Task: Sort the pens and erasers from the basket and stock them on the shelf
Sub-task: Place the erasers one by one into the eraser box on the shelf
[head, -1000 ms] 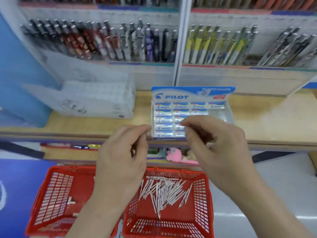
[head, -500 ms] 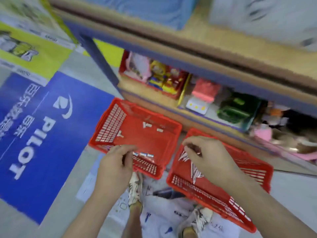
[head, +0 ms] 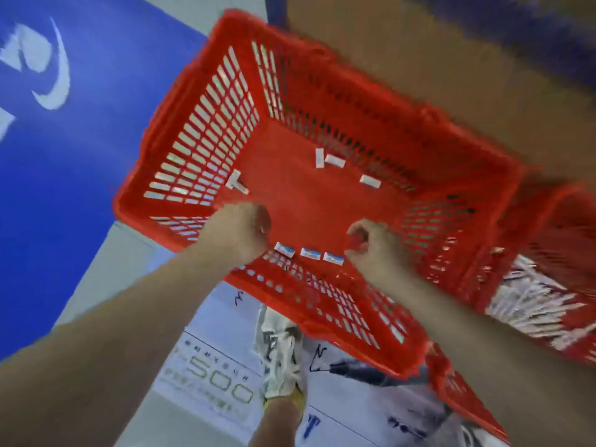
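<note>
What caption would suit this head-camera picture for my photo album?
Left hand and right hand reach into a red basket of scattered erasers; a second basket holding pens sits beside it.

A: Colour of the basket?
B: Red, slotted grid walls.
A: And the erasers?
B: White; the near three have blue-and-white sleeves.
A: Right side?
B: The second basket is red too. The pens are whitish, blurred.
A: Floor?
B: The mat is blue with a white logo. The paper is white with green print.
</note>
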